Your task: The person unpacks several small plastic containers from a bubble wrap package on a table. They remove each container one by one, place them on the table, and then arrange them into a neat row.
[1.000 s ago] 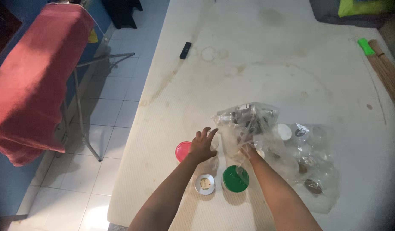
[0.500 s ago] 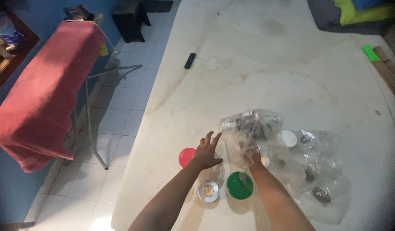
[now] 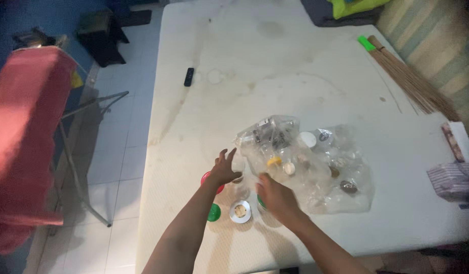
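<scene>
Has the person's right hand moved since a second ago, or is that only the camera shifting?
Yes. The right hand was up inside the clear plastic bag; it now sits lower, outside the bag's near edge, over the lids on the white mattress.

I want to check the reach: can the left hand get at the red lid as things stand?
Probably yes: the left hand hovers open right over the red lid, and nothing lies between them.

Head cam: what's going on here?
A person leans over a stained white mattress. The left hand is spread open over small lids and a jar, near a red lid. The right hand is low beside a clear plastic bag full of small containers; whether it grips anything is unclear. A silver lid and a green lid lie nearby.
</scene>
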